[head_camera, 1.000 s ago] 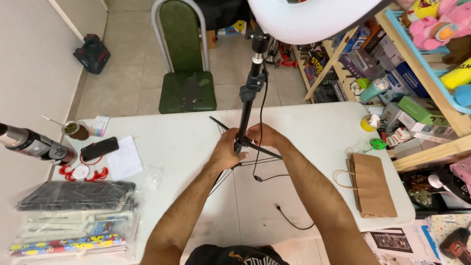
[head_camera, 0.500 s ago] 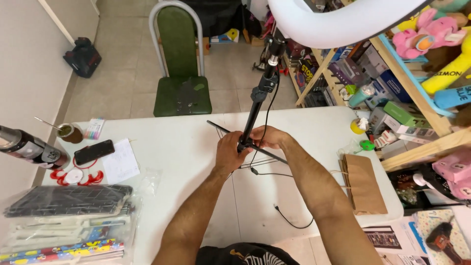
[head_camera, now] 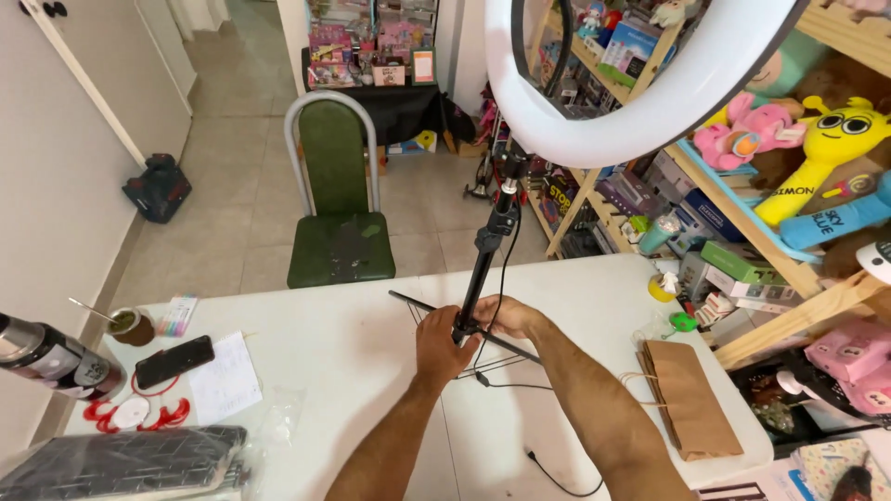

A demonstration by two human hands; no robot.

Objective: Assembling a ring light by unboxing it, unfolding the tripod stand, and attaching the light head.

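A black tripod pole (head_camera: 484, 250) stands on the white table (head_camera: 343, 353) and carries a white ring light (head_camera: 631, 83) at its top. My left hand (head_camera: 443, 345) grips the pole's lower end where the thin black legs (head_camera: 418, 303) fold out. My right hand (head_camera: 506, 317) closes around the same joint from the right side. A black cable (head_camera: 548, 468) trails from the pole base across the table toward me.
A brown paper bag (head_camera: 687, 399) lies at the right. At the left are a black phone (head_camera: 174, 360), papers, a cup with a straw (head_camera: 130, 325), a dark flask (head_camera: 56, 357) and a black flat case (head_camera: 121, 462). A green chair (head_camera: 336, 223) stands behind the table; toy shelves (head_camera: 780, 186) fill the right.
The view has tilted up, showing more of the ring light and chair. Both hands stay on the pole's base joint, shifted slightly.
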